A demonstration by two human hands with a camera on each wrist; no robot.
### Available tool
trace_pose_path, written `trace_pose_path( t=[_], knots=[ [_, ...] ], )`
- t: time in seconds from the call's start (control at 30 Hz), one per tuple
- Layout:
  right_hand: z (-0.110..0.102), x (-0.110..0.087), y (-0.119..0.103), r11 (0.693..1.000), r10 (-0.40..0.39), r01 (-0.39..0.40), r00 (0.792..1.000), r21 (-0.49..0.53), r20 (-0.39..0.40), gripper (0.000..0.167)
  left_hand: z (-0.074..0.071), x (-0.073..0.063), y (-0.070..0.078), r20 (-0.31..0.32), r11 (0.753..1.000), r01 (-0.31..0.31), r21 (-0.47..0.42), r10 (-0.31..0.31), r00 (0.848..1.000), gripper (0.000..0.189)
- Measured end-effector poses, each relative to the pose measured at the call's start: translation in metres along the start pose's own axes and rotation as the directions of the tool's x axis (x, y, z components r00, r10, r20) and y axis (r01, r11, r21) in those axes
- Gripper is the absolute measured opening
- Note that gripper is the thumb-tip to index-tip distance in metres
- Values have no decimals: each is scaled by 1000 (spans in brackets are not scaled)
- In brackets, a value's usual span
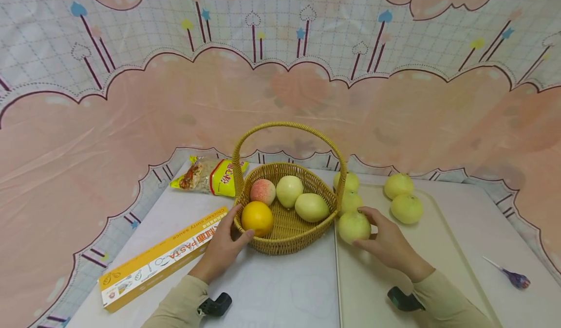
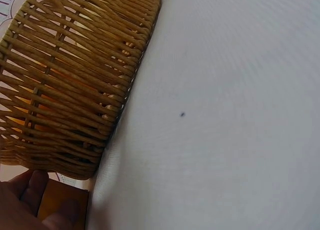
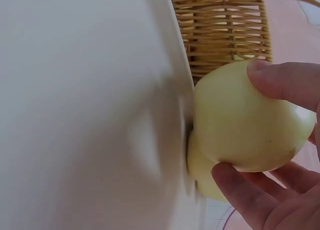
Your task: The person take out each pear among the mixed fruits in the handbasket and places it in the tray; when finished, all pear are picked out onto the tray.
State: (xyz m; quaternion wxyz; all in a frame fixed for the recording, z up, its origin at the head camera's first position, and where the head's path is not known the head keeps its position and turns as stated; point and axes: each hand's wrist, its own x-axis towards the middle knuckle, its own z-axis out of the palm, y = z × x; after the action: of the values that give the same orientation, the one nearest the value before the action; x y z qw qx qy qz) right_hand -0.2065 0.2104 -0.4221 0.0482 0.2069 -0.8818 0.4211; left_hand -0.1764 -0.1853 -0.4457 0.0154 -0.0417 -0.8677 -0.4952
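Note:
A yellow wicker basket (image 1: 285,246) with a tall arched handle holds an orange (image 1: 257,218), a peach (image 1: 263,192) and two pale green melons (image 1: 311,208). My left hand (image 1: 224,247) grips the left side of its rim, thumb in front, beside the orange. To the right of the basket, my right hand (image 1: 390,245) holds another pale melon (image 3: 245,120) between thumb and fingers, over the left edge of a cream tray (image 1: 394,289). Whether this melon touches the tray, I cannot tell. Two more melons (image 1: 351,202) sit right behind it, partly hidden.
Two further melons (image 1: 406,208) lie at the tray's back. A long pasta box (image 1: 162,260) lies left of the basket, with a yellow food packet (image 1: 210,176) behind it. A wrapped lollipop (image 1: 514,278) lies right of the tray. A patterned cloth (image 1: 280,89) hangs behind.

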Motion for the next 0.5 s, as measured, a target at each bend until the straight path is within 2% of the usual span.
trace_pose_path(
  t=[0.5],
  knots=[
    [7, 3, 3, 999, 44, -44, 999, -4, 16, 73, 1, 0, 0, -1, 1000, -5, -16, 5, 1000, 80]
  ],
)
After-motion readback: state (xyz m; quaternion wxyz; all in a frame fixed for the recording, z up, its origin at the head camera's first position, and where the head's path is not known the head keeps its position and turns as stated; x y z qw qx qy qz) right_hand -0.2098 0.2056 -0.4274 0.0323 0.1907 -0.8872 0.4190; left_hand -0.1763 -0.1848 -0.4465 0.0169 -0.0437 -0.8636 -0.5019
